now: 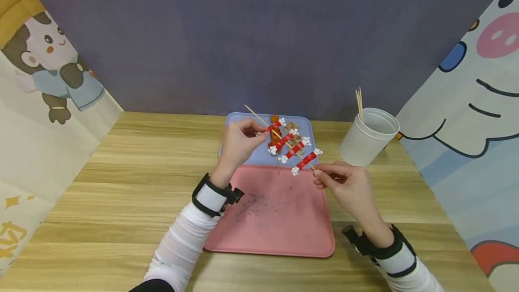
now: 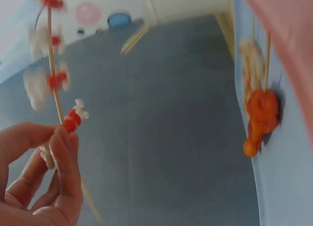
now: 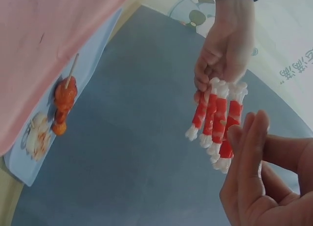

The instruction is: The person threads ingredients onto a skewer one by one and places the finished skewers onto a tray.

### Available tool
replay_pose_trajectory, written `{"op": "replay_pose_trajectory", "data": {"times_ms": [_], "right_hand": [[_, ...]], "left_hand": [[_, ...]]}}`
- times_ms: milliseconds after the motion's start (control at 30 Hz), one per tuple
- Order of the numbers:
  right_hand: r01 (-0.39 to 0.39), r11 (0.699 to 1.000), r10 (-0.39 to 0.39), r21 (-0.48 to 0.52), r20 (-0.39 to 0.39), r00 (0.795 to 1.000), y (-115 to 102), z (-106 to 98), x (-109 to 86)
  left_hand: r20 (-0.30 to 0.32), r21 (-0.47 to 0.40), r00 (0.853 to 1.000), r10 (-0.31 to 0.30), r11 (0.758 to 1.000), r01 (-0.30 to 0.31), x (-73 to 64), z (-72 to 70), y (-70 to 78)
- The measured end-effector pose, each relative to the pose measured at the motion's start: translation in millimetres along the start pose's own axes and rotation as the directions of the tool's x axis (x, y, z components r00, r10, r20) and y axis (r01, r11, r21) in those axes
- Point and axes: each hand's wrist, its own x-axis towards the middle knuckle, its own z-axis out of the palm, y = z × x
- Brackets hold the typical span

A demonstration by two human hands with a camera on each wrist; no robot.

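A thin wooden skewer [image 1: 254,111] is held aslant over the trays, threaded crosswise through several red rolls [image 1: 285,142] with knobbly white ends. At its far left part, my left hand [image 1: 242,142] pinches one red roll [image 2: 71,121] between thumb and fingers; bare skewer sticks out beyond it. The skewer's near right end is pinched by my right hand [image 1: 344,184], whose thumb and fingertips meet close to the last roll. In the right wrist view the rolls [image 3: 219,119] hang side by side between the two hands, and the right fingers hide that skewer end.
Behind a pink tray [image 1: 284,220] with dark marks lies a blue tray [image 1: 247,159]. It carries an orange-brown skewered piece [image 3: 65,96] and pale, browned pieces [image 3: 37,138]. A white cup [image 1: 358,145] with several skewers [image 1: 359,102] stands at the right. A dark panel [image 1: 259,44] rises behind.
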Motion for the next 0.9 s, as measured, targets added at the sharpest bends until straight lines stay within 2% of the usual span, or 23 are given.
{"op": "replay_pose_trajectory", "data": {"times_ms": [100, 233, 467, 700, 767, 900], "right_hand": [[-0.007, 1.000, 0.007, -0.002, 0.018, 1.000, 0.6, 2.5, 1.0], [-0.009, 0.999, 0.008, 0.037, 0.022, 1.000, 0.6, 4.2, 2.2], [-0.025, 0.999, 0.024, 0.039, 0.028, 0.999, -0.6, 3.5, 1.1], [-0.100, 0.995, 0.101, -0.021, 0.062, 0.993, -1.9, 3.8, 0.4], [-0.098, 0.994, 0.101, -0.042, 0.072, 0.992, -1.4, 4.1, 0.8], [-0.074, 0.986, 0.087, -0.150, 0.082, 0.993, 1.0, 4.2, 3.8]], "left_hand": [[0.044, -0.028, 0.999, -0.031, 0.999, 0.033, -0.9, 0.6, 0.8], [0.041, -0.058, 0.998, -0.049, 0.997, 0.051, -0.7, -1.8, 2.0], [0.057, -0.047, 0.997, -0.055, 0.997, 0.058, -1.2, -2.0, 4.4], [0.072, -0.044, 0.996, -0.059, 0.997, 0.063, -0.6, 0.5, 2.4], [0.078, -0.048, 0.995, -0.056, 0.997, 0.060, -0.6, 0.5, 1.8], [0.083, -0.033, 0.995, -0.051, 0.998, 0.054, -0.5, 1.4, 0.0]]}}
